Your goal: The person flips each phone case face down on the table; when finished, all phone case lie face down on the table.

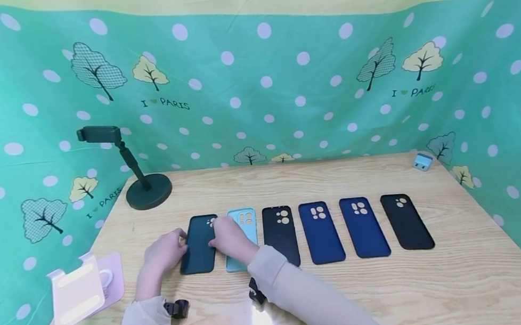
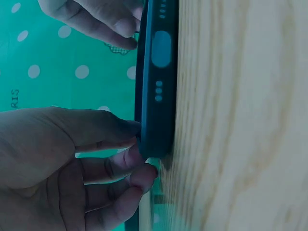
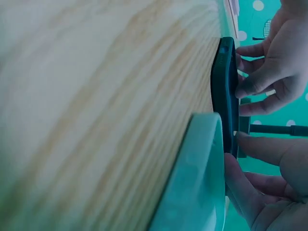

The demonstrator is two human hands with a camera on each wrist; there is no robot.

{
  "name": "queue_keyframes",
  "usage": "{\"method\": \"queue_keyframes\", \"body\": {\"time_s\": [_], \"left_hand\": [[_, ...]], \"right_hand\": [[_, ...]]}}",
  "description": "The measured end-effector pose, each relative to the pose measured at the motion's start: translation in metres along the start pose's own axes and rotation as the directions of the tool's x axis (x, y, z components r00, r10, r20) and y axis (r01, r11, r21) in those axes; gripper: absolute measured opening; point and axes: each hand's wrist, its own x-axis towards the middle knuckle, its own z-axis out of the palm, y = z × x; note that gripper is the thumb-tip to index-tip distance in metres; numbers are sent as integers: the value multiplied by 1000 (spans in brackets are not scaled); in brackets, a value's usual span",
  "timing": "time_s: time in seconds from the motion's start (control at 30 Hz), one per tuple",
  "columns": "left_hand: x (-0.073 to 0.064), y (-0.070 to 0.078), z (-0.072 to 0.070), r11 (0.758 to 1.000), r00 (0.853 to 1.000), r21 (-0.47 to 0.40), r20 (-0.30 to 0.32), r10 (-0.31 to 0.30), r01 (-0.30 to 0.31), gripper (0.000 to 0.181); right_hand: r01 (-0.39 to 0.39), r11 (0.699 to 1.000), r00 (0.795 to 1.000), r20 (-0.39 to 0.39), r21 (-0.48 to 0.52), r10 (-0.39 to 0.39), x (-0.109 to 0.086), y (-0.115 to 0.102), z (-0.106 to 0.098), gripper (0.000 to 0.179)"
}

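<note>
A dark green phone case (image 1: 198, 247) lies flat on the table at the left end of a row of cases. My left hand (image 1: 166, 252) pinches its left rim; in the left wrist view the thumb (image 2: 113, 127) is on the inner side and the fingers curl at the outer side. At the opposite rim my right hand (image 1: 234, 238) has thumb and finger on the edge, seen also in the right wrist view with the case (image 3: 225, 91). That hand passes over a light blue case (image 1: 246, 239) and hides part of it.
Rightward lie a black case (image 1: 281, 238), two blue cases (image 1: 322, 236) and another black case (image 1: 407, 223). A black phone stand (image 1: 148, 192) stands back left, a pink folding holder (image 1: 79, 293) at the left edge. A small blue charger plug (image 1: 422, 162) sits back right.
</note>
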Motion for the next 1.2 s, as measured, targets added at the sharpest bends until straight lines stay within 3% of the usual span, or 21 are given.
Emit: {"method": "queue_keyframes", "body": {"time_s": [0.23,0.37,0.5,0.63,0.77,0.97,1.2], "left_hand": [[0,-3,0,999,999,-26,-24,24,-25,30],[-4,-3,-3,989,998,-138,-46,38,-44,29],[-8,-2,-7,960,996,-269,-70,57,-74,30],[-10,0,-12,941,994,-326,-91,66,-92,31],[-12,2,-16,927,995,-366,-78,63,-87,33],[-14,7,-20,914,996,-397,-59,61,-79,36],[-16,9,-23,901,996,-426,-61,58,-79,34]], "right_hand": [[-26,998,998,-56,60,29,-3,-4,8,37],[-38,996,997,-71,84,44,-4,-5,9,36],[-32,995,997,-73,96,39,-4,-4,9,32],[-27,986,998,-53,167,36,-5,-1,8,28],[-77,949,997,2,305,80,-6,2,6,31],[-134,863,991,60,488,119,-10,6,2,33],[-166,781,986,96,603,135,-13,8,4,37]]}}
